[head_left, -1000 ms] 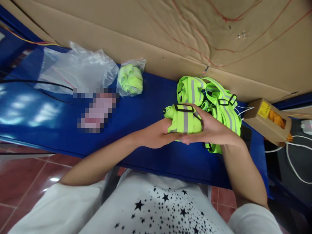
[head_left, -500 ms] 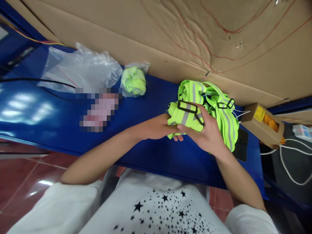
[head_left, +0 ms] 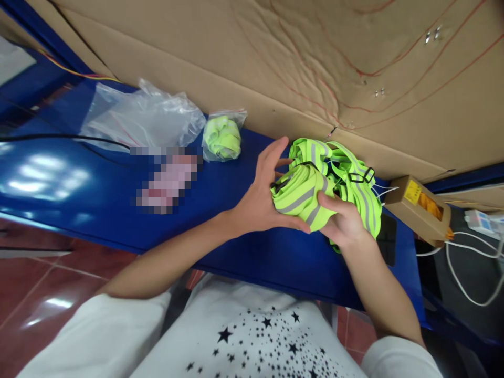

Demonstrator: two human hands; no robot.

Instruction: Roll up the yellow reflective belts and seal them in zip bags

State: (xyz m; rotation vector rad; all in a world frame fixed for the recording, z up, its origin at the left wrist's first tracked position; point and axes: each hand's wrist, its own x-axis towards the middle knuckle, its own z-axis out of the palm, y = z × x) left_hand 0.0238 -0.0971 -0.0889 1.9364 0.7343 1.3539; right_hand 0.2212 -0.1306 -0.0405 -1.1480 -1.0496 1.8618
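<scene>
A rolled bundle of neon-yellow reflective strap (head_left: 303,194) with grey stripes is held between my two hands above the blue table. My left hand (head_left: 263,199) cups the bundle's left side, its thumb along the near edge and its fingers reaching to the far side. My right hand (head_left: 344,218) grips the right end, thumb on top and the other fingers underneath. A black buckle shows at the roll's left edge. Just behind lies a heap of more reflective straps (head_left: 364,197) with black buckles, partly hidden by the held roll.
On the blue table (head_left: 220,189) are a clear plastic bag (head_left: 145,118), a bagged yellow strap roll (head_left: 222,137) and a blurred-out pinkish item (head_left: 169,184). A dark flat object (head_left: 389,239) and a cardboard box (head_left: 419,210) stand at right, near white cables. Cardboard walls the back.
The roll has turned in my hands, so its buckle moved from the top face to the left edge. My left hand has spread around its left side; my right thumb shifted.
</scene>
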